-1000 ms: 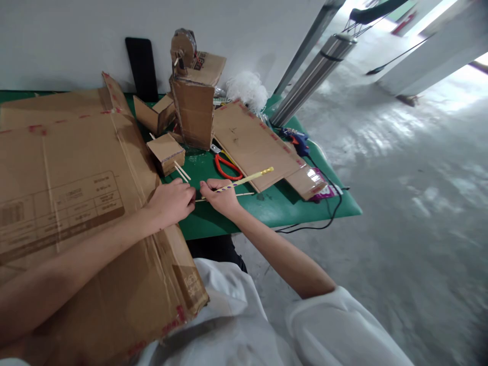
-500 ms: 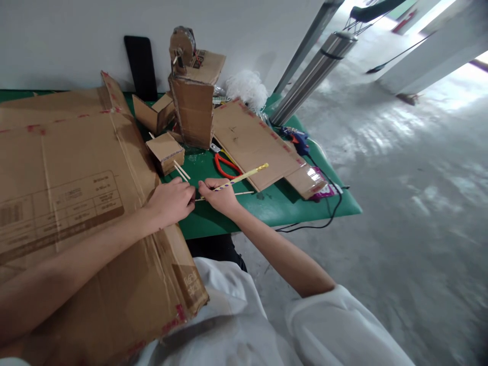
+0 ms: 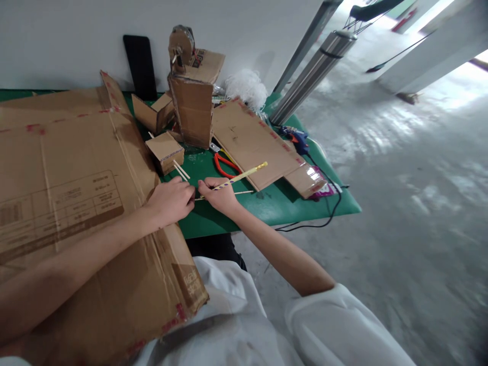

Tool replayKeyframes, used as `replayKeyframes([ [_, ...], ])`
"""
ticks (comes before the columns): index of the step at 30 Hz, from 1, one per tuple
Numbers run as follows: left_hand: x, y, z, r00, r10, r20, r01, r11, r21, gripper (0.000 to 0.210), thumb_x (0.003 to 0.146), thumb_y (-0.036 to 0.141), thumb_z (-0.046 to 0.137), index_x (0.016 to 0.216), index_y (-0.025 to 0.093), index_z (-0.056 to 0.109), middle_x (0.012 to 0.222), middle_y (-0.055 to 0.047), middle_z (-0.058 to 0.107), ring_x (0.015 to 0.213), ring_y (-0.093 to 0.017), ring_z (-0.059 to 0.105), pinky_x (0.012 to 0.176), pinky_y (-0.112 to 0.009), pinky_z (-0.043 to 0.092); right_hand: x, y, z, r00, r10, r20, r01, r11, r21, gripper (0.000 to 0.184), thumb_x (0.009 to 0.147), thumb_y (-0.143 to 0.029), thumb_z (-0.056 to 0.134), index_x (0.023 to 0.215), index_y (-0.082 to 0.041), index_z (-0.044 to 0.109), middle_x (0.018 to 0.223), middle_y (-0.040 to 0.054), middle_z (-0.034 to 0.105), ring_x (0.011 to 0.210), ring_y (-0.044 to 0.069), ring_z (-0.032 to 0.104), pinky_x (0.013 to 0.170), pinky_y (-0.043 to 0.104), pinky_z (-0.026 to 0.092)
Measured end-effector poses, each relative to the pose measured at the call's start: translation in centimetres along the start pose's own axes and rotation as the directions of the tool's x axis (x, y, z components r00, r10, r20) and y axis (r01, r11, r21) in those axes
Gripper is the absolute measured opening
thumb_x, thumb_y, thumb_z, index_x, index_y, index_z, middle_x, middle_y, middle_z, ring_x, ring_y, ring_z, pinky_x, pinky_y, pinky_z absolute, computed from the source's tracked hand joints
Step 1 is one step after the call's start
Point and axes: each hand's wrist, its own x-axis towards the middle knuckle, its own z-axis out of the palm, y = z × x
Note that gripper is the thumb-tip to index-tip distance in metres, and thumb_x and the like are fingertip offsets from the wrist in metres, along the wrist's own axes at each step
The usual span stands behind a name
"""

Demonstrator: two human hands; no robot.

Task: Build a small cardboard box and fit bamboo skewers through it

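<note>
My left hand [image 3: 173, 199] is closed at the front of the green table, its fingers wrapped round one end of a thin wooden stick [image 3: 244, 192]. Just to its right, my right hand [image 3: 220, 196] is closed too. A yellow pencil [image 3: 247, 173] with dark blue spots slants up out of its grip, gold end outward. The stick runs across the gap between my fists and shows again beyond my right hand. Both lower ends are hidden by fingers. Behind my left hand stands a small cardboard box [image 3: 165, 148] with two thin sticks [image 3: 181, 170] poking out.
A large cardboard sheet [image 3: 76, 137] covers the left. At the back stand a cardboard tower [image 3: 193, 112] and a black phone [image 3: 140, 66]. Red-handled pliers [image 3: 224, 165], a flat cardboard piece [image 3: 255, 142], white string [image 3: 247, 89] and a blue glue gun [image 3: 299, 140] lie rightward; its cable hangs off the edge.
</note>
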Motion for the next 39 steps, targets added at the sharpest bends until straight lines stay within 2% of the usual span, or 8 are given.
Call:
replayKeyframes([
  [5,0.0,-0.05,0.24,1.0,-0.004,-0.024,0.004,1.0,-0.009,0.012,0.091,0.027,0.057,0.092,0.02,0.066,0.096,-0.007,0.072,0.1,-0.026,0.064,0.063,-0.031,0.05,0.0,0.07,0.01,1.0,0.004,0.013,-0.004,1.0,-0.004,0.048,0.087,-0.04,0.054,0.052,-0.023,0.025,0.048,-0.0055,0.031,0.05,0.008,0.03,0.052,0.028,0.027],
  [15,0.08,0.17,-0.32,0.999,-0.018,0.035,0.018,1.0,0.0,0.014,0.093,0.024,0.054,0.092,0.019,0.066,0.097,-0.009,0.072,0.103,-0.027,0.063,0.07,-0.032,0.052,-0.02,-0.07,-0.02,1.0,0.011,0.003,-0.011,1.0,-0.016,0.052,0.088,-0.043,0.056,0.052,-0.023,0.025,0.049,-0.0053,0.031,0.051,0.009,0.03,0.052,0.028,0.027],
  [26,0.12,0.07,0.01,1.0,-0.007,-0.003,0.007,1.0,0.003,0.013,0.092,0.026,0.054,0.091,0.019,0.066,0.096,-0.008,0.072,0.101,-0.028,0.064,0.067,-0.034,0.052,0.01,-0.07,-0.07,1.0,-0.009,0.019,0.009,1.0,0.003,0.047,0.087,-0.039,0.053,0.052,-0.023,0.026,0.049,-0.0057,0.031,0.05,0.008,0.029,0.052,0.028,0.026],
  [39,0.13,0.16,-0.34,0.999,-0.007,0.046,0.007,1.0,0.011,0.016,0.094,0.024,0.052,0.094,0.018,0.067,0.1,-0.009,0.072,0.103,-0.027,0.064,0.071,-0.033,0.053,0.06,0.15,0.02,1.0,0.001,-0.008,-0.001,1.0,-0.015,0.051,0.088,-0.043,0.055,0.052,-0.023,0.025,0.048,-0.005,0.032,0.05,0.009,0.03,0.051,0.028,0.026],
])
